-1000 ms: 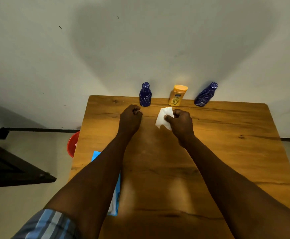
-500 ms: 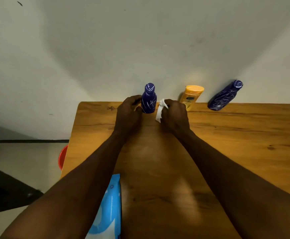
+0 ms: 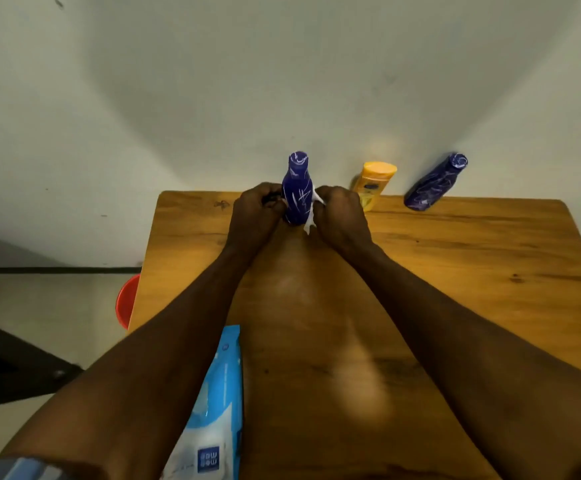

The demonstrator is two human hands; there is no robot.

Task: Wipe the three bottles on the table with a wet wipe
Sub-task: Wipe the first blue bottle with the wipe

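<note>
Wall (image 3: pixel 213 81): pale, plain, behind the far table edge. Wooden table (image 3: pixel 472 271): brown grained top, filling the lower centre and right of the view. Wet-wipe pack (image 3: pixel 216 410): blue and white, lying flat near the left table edge, partly covered by the left forearm. Red bucket (image 3: pixel 126 301): on the floor beside the left table edge, only a curved slice in view. Left hand (image 3: pixel 252 213): fingers curled round the left side of the near blue bottle, gripping it. Right hand (image 3: pixel 341 216): fingers bunched on the wet wipe, pressing it against the right side of the same bottle. Near blue bottle (image 3: pixel 297 195): dark blue with white scribble pattern, upright, held between the two hands near the far table edge; whether its base rests on the table cannot be told. Far blue bottle (image 3: pixel 432 185): same pattern, at the far edge to the right, well apart from the hands, appearing to lean rightward. Yellow bottle (image 3: pixel 374 181): orange cap, standing at the far edge between the two blue bottles, just behind the right hand. Wet wipe (image 3: pixel 311 221): white, crumpled, mostly hidden by the right hand, small corners showing beside the bottle.
</note>
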